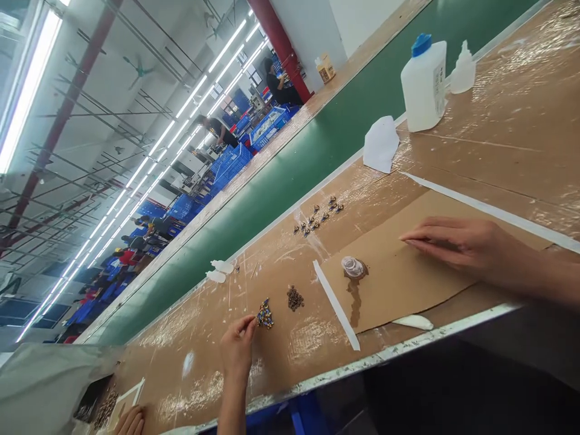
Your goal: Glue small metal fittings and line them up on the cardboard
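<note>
My left hand is at the edge of a small pile of blue-and-gold pieces, thumb and forefinger pinched together. Whatever may be between those fingertips is too small to make out. Over a cardboard sheet my right hand has its fingers pressed together in a pinch, its contents hidden. On the cardboard stands a small clear container with whitish stuff, beside a wet brown stain. A heap of small brown pieces lies between the container and the blue-and-gold pile.
Several small dark pieces are scattered farther back. A blue-capped white bottle, a nozzle bottle and white paper stand near the green belt. Another person's hand rests at lower left. Small white bottles lie near the belt.
</note>
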Demonstrator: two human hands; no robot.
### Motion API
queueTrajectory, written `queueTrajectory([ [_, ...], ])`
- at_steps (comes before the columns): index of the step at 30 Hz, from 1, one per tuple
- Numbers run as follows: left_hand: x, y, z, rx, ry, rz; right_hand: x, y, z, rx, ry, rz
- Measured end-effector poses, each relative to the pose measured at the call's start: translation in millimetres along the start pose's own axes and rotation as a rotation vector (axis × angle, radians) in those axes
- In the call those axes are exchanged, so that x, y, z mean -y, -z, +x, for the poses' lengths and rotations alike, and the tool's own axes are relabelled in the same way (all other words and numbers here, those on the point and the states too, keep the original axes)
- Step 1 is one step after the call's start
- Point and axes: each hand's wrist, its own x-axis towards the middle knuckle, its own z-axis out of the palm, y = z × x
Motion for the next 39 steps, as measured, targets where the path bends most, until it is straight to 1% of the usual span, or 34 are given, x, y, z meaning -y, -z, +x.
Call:
queueTrajectory([
  [4, -18, -13.2, 14, 0.021, -0.148, 0.042, 0, 3, 1, 0.053, 0.023, -0.091],
  [8, -36, -28.4, 21, 0.033, -0.264, 0.059, 1, 5, 4, 0.057, 0.028, -0.118],
  [13, -55, -44.1, 17, 0.157, -0.398, 0.060, -1, 3, 2, 0.077, -0.007, -0.076],
  [16, -60, -48.9, 18, 0.210, -0.456, 0.080, -3, 2, 2, 0.067, -0.005, -0.062],
  [18, -60, -50.5, 20, 0.222, -0.484, 0.100, -3, 1, 2, 0.055, -0.001, -0.064],
  [26, -63, -58.3, 24, 0.232, -0.584, 0.176, 1, 3, 5, 0.045, 0.019, -0.070],
  [31, -69, -58.1, 24, 0.202, -0.637, 0.210, 6, 6, 7, 0.045, 0.011, -0.070],
  [33, -73, -53.7, 20, 0.157, -0.641, 0.221, 7, 7, 7, 0.040, 0.002, -0.063],
  [35, -76, -47.6, 9, 0.086, -0.629, 0.232, 5, 7, 6, 0.046, -0.011, -0.060],
  [37, -76, -42.7, -10, 0.022, -0.610, 0.245, 3, 6, 5, 0.052, -0.011, -0.054],
  [39, -73, -41.6, -34, -0.013, -0.611, 0.278, 1, 5, 5, 0.057, -0.010, -0.052],
])
